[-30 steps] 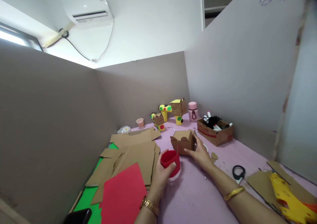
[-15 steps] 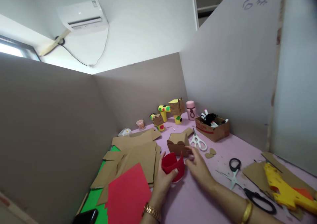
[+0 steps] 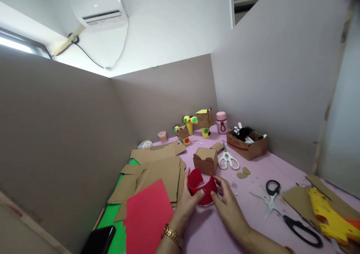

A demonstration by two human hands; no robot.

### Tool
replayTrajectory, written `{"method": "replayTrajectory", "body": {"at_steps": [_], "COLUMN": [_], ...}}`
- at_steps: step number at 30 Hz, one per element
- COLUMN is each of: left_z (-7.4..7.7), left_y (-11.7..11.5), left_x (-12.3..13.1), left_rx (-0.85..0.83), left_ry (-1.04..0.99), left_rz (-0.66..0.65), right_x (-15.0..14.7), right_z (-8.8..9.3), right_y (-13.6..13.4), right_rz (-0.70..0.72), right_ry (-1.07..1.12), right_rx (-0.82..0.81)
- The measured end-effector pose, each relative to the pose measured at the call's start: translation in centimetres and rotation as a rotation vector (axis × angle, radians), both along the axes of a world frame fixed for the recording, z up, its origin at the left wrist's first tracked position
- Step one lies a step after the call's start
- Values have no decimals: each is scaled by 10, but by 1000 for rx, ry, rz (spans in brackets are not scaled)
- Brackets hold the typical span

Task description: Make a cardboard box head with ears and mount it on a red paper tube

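A curled red strip (image 3: 206,192), bent into an open ring with a gap at the back, is held low over the pink table. My left hand (image 3: 187,197) grips its left side, thumb on the front and fingers around the outside. On the right side, my right hand (image 3: 227,201) pinches the strip between thumb and fingers. Just behind the ring sits a small brown cardboard box (image 3: 205,164) with a scalloped front edge. Flat red sheets (image 3: 147,218) lie to the left of my left wrist.
Cardboard pieces (image 3: 160,175) and a black phone (image 3: 99,239) lie left. White scissors (image 3: 228,160), black-handled scissors (image 3: 271,203), a yellow glue gun (image 3: 332,220) and a box of markers (image 3: 250,149) stand or lie right. Behind are yellow decorated tubes (image 3: 189,124) and a pink bottle (image 3: 221,123).
My right hand has moved from beside the small box onto the right side of the red strip. The strip is spread wider. The view has shifted slightly.
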State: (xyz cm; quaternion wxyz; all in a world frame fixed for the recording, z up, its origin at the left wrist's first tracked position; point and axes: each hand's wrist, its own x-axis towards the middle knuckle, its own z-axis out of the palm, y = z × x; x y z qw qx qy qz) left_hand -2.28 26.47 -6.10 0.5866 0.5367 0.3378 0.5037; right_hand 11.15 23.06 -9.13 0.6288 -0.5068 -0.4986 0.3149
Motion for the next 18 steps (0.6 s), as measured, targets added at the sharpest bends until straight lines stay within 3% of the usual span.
{"method": "replayTrajectory", "body": {"at_steps": [7,18], "left_z": [12,11], "left_y": [-6,-7], "left_x": [-9,-3], "left_rx": [-77,-67], "left_ry": [-31,0], "left_rz": [-270,-217], "right_x": [4,7], "right_z": [-1,8], "right_y": [3,4], "right_rz": [101,160], "right_ry": [1,-27], "right_rx": [27,80]}}
